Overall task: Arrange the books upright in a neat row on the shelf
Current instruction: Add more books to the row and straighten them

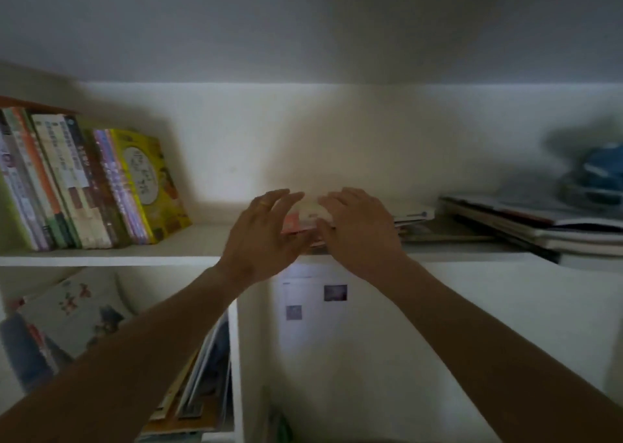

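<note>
On the white shelf [202, 240], a row of books [77, 186] stands at nine o'clock, leaning left, its outermost a yellow book [151, 183] with a pale oval label whose writing is too blurred to read. At the centre, the left hand [266, 233] and right hand [360, 227] flank a flat pinkish-orange book [303, 220], fingers spread and nearly straight against its sides and top; whether either actually grips it cannot be told. At three o'clock more flat books [526, 227] lie stacked.
</note>
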{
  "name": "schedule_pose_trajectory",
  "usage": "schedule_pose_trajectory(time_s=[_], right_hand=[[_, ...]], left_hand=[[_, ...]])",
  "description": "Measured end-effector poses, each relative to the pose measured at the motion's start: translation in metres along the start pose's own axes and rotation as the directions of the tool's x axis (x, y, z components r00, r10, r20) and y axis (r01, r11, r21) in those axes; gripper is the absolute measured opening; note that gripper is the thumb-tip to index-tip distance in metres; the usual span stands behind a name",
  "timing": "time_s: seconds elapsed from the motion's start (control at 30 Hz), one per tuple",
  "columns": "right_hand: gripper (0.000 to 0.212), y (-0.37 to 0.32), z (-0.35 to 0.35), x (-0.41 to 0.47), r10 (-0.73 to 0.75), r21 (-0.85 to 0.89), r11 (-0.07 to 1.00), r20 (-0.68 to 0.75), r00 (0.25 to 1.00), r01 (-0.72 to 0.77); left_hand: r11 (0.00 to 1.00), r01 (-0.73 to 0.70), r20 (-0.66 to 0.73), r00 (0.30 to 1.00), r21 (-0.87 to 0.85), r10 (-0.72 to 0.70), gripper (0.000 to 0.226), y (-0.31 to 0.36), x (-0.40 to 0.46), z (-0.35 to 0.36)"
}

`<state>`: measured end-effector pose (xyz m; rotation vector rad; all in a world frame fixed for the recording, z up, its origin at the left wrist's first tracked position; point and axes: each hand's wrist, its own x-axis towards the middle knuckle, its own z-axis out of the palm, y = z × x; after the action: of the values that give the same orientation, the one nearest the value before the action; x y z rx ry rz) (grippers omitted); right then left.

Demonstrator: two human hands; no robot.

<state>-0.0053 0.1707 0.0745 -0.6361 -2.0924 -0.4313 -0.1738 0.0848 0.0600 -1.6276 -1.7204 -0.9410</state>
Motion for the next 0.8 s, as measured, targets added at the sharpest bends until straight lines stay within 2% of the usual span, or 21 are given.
schedule_pose_trajectory(time_s=[0.1, 0.17, 0.23, 0.3, 0.4, 0.5, 0.57, 0.6, 0.67, 0.7, 0.73, 0.8], right_hand=[[0.042, 0.062, -0.026, -0.01, 0.213, 0.015, 0.976, 0.145, 0.966, -0.218], [0.044, 0.094, -0.037, -0.015, 0.328, 0.037, 0.94, 0.18, 0.927, -0.339], [0.043, 0.114, -0.047, -0.017, 0.415, 0.07, 0.893, 0.249, 0.875, -0.444], [0.042, 0.13, -0.05, -0.018, 0.448, 0.125, 0.844, 0.371, 0.813, -0.522], [0.048, 0.146, -0.044, -0.013, 0.504, 0.309, 0.683, 0.457, 0.733, -0.662], [0.064, 0.151, -0.034, -0.005, 0.531, 0.477, 0.468, 0.521, 0.669, -0.744], [0.076, 0.154, -0.022, -0.001, 0.503, 0.569, 0.334, 0.566, 0.653, -0.751], [0.079, 0.154, -0.02, 0.001, 0.485, 0.597, 0.287, 0.583, 0.651, -0.749], [0.063, 0.155, -0.017, 0.003, 0.459, 0.648, 0.184, 0.608, 0.648, -0.739], [0.047, 0.155, -0.018, 0.004, 0.455, 0.658, 0.161, 0.612, 0.648, -0.735], [0.036, 0.156, -0.018, 0.004, 0.453, 0.667, 0.141, 0.614, 0.647, -0.731], [0.033, 0.157, -0.017, 0.007, 0.44, 0.691, 0.097, 0.616, 0.653, -0.717]], left_hand=[[0.997, -0.079, 0.106, 0.991, 0.006, 0.078, 0.085, 0.044, 0.031, 0.022], [0.976, -0.15, 0.253, 0.962, 0.157, 0.107, 0.091, 0.058, 0.047, 0.036], [0.93, -0.191, 0.342, 0.937, 0.313, 0.077, 0.088, 0.061, 0.058, 0.048], [0.906, -0.176, 0.354, 0.935, 0.385, 0.031, 0.082, 0.059, 0.063, 0.054], [0.887, -0.168, 0.315, 0.949, 0.429, 0.027, 0.078, 0.053, 0.064, 0.057], [0.921, -0.081, 0.321, 0.946, 0.38, -0.05, 0.096, 0.048, 0.061, 0.053], [0.963, 0.008, 0.412, 0.903, 0.269, -0.122, 0.113, 0.046, 0.061, 0.043], [0.983, 0.097, 0.457, 0.875, 0.152, -0.158, 0.109, 0.042, 0.063, 0.038], [0.95, 0.296, 0.507, 0.837, -0.104, -0.205, 0.092, 0.031, 0.069, 0.03], [0.945, 0.292, 0.493, 0.85, -0.148, -0.185, 0.091, 0.024, 0.071, 0.028], [0.974, 0.214, 0.477, 0.865, -0.075, -0.154, 0.095, 0.018, 0.072, 0.025], [0.991, 0.079, 0.478, 0.87, 0.107, -0.121, 0.101, 0.01, 0.074, 0.025]])
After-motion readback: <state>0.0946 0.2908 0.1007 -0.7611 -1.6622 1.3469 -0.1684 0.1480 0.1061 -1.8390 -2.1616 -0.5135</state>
